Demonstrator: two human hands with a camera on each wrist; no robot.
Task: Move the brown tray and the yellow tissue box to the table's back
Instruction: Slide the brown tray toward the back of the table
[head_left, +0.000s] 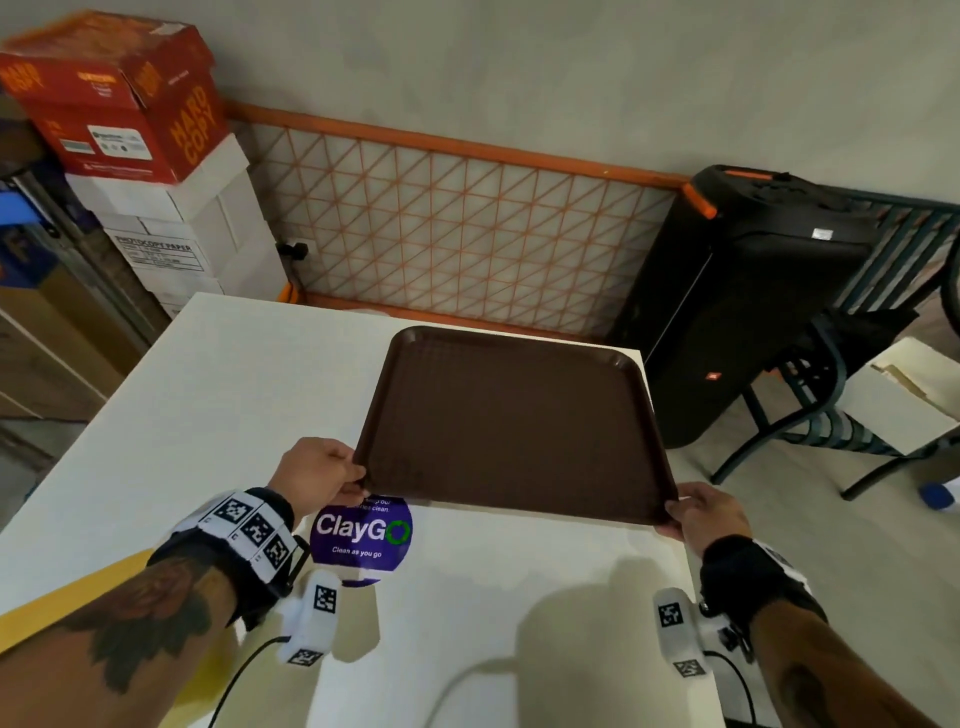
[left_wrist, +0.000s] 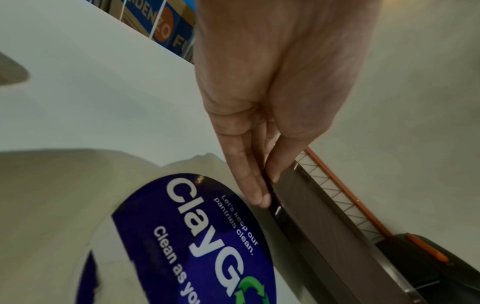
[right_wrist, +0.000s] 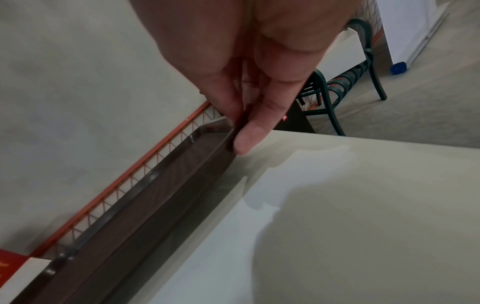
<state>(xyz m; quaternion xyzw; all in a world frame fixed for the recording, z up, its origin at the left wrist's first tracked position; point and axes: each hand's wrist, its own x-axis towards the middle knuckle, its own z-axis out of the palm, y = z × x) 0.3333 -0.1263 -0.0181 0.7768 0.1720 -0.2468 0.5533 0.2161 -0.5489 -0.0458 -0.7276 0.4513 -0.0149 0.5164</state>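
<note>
The brown tray (head_left: 514, 426) lies lengthwise toward the back right of the white table (head_left: 223, 395). My left hand (head_left: 358, 475) pinches its near left corner, thumb on top and fingers beneath. My right hand (head_left: 675, 514) pinches the near right corner the same way. In the left wrist view my left hand (left_wrist: 267, 185) pinches the tray (left_wrist: 324, 236) by its rim. In the right wrist view my right hand (right_wrist: 236, 131) clamps the tray (right_wrist: 155, 216), which casts a thin shadow on the table. A yellow object (head_left: 62, 603) shows at the near left, mostly hidden by my left forearm.
A round purple ClayGo sticker (head_left: 363, 535) is stuck on the table just before the tray. Behind the table stand an orange grid panel (head_left: 467, 223) and a black speaker (head_left: 753, 291). Stacked paper boxes (head_left: 130, 130) stand at back left. A dark chair (head_left: 810, 395) stands to the right.
</note>
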